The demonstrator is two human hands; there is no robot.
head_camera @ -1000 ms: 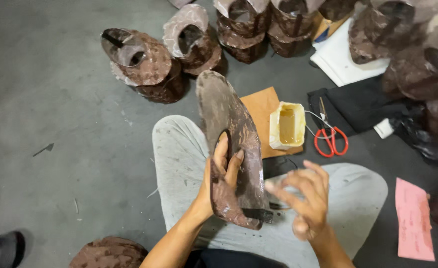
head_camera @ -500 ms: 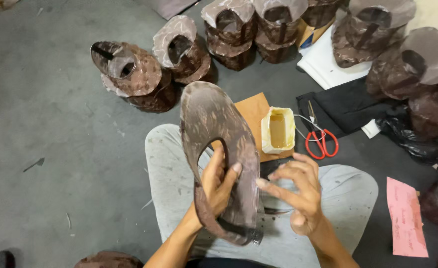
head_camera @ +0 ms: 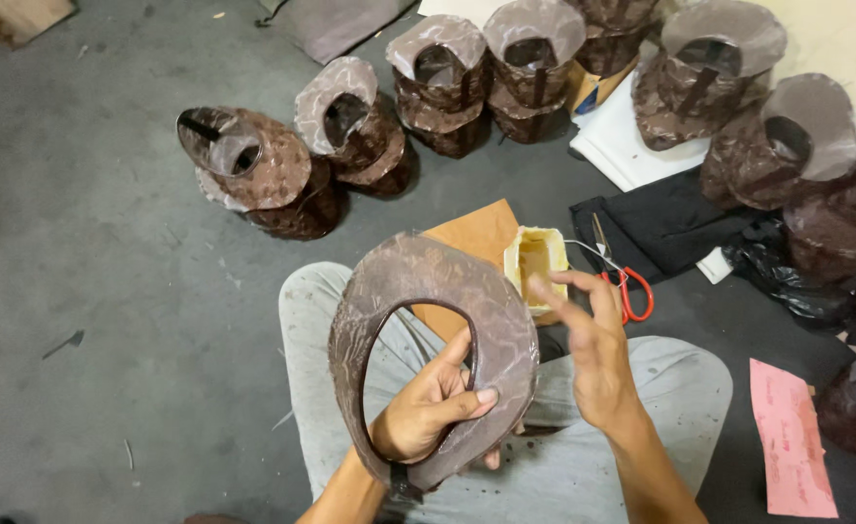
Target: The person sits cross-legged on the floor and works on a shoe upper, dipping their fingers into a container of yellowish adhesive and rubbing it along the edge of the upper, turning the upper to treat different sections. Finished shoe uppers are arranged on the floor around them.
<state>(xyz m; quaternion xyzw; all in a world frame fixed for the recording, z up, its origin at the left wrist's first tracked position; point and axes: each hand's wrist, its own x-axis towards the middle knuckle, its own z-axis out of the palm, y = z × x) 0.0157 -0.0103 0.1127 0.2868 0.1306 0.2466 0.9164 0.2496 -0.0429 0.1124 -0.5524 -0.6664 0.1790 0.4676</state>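
Grey concrete floor underfoot; left hand fingers pinch a brown brim piece, right hand fingers spread.

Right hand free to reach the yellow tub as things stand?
Probably yes. The right hand is raised and holds nothing, its fingertips just short of the yellow tub on the floor, nothing between them.

I note a brown mottled oval brim piece, large oval cutout, held upright above my lap
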